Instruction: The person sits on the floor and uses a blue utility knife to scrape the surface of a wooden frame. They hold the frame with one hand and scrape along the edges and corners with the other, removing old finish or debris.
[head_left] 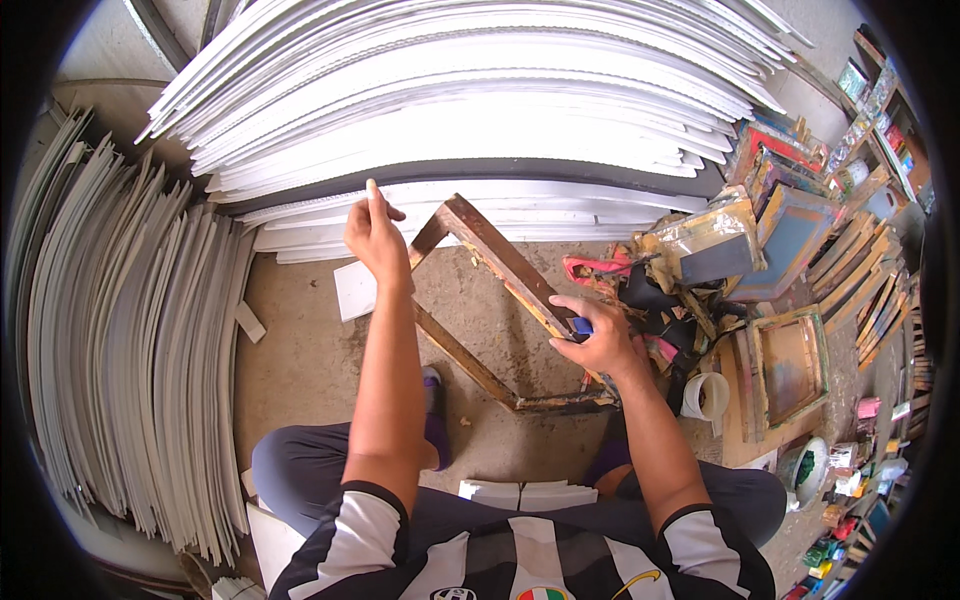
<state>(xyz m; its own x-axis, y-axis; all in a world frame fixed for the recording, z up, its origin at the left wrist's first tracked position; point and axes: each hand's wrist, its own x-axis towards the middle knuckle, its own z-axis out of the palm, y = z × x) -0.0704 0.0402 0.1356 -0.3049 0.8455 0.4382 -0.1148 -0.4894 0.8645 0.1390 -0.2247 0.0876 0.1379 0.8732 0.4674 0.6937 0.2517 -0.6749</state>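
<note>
A worn wooden frame (500, 250), brown and splotched with old paint or residue, stands tilted between my forearms. On its right-hand bar, my right hand (600, 340) is closed, thumb on the near side and fingers on the far side. A small blue piece (581, 325) shows between that thumb and the fingers; its kind is not clear. My left hand (375, 237) is raised beside the frame's upper left corner, apart from it. One of its digits points up, the others are loosely bent, and nothing shows in it.
White sheets (480, 110) are stacked ahead, and more sheets (130, 350) stand on edge at left. To the right lie dark rags (650, 290), a white bucket (705, 396), a framed screen (790, 367) and several wooden strips (850, 262). A white square piece (353, 290) lies on the floor.
</note>
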